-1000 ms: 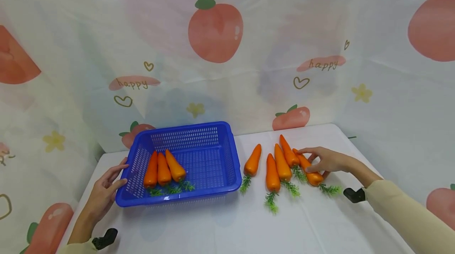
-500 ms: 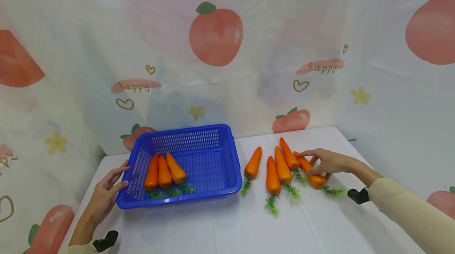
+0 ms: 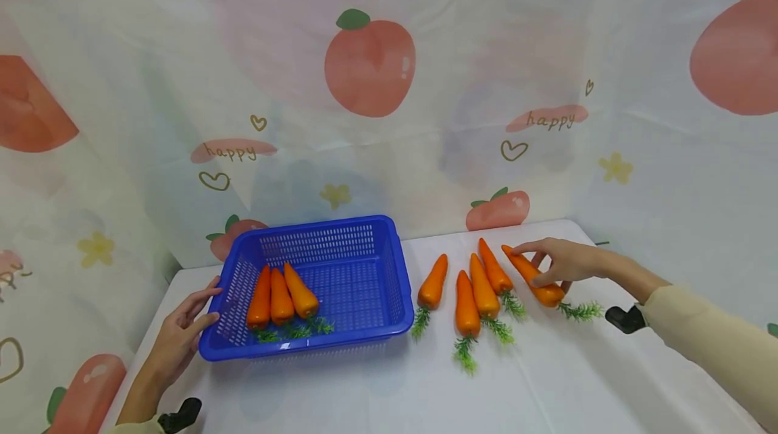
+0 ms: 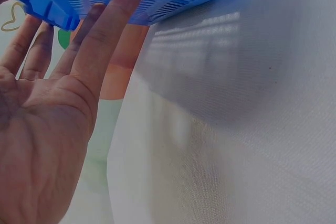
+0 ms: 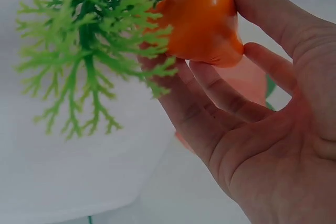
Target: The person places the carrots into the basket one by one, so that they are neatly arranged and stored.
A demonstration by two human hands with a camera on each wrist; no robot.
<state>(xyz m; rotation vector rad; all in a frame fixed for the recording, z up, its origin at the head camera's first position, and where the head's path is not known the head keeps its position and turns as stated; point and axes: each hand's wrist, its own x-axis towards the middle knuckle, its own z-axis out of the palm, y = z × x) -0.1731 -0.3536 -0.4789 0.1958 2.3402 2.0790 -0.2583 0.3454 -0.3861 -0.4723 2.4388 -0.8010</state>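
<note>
My right hand (image 3: 565, 262) pinches an orange toy carrot (image 3: 543, 291) between thumb and fingers at the right of the table. Its leafy green top (image 5: 86, 56) points toward the wrist in the right wrist view. A blue plastic basket (image 3: 304, 346) with slotted walls stands on the left half, with three carrots (image 3: 281, 295) lying side by side in its left part. My left hand (image 3: 173, 336) is at the basket's left wall, its fingers (image 4: 105, 35) extended against the outside. Between basket and right hand, several more carrots (image 3: 467, 302) lie on the cloth, tips pointing away.
A white cloth (image 3: 389, 393) covers the table. Behind it hangs a patterned curtain (image 3: 425, 171) with fruit prints, close past the table's back edge. Another stretch of curtain closes off each side.
My right hand has taken the carrot up and a little to the right, away from the neighbouring carrots. The left hand and the basket keep their places.
</note>
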